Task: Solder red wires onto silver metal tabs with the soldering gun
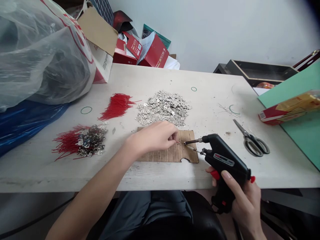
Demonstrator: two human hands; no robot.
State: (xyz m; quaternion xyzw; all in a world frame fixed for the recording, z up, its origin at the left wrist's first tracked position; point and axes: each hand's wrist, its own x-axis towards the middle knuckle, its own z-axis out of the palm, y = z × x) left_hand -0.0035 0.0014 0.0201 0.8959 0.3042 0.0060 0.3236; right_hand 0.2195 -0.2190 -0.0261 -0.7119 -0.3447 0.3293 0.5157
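My right hand (246,201) grips a black soldering gun (226,163), a finger at its red trigger. Its hot tip and thin feed tube point left and come together over a piece of brown cardboard (165,156). Just left of the tip, my left hand (161,136) is closed in a pinch on a red wire (177,142), whose short end shows past the fingers. Any metal tab at the wire's end is too small to make out. Beyond the cardboard lies a heap of small silver metal tabs (165,108).
A bundle of red wires (117,106) lies left of the heap. Nearer left is a pile of wires with tabs attached (91,141). Scissors (252,140) rest at right, near a yellow-red packet (290,108). A large plastic bag (47,53) and red boxes (153,53) stand behind.
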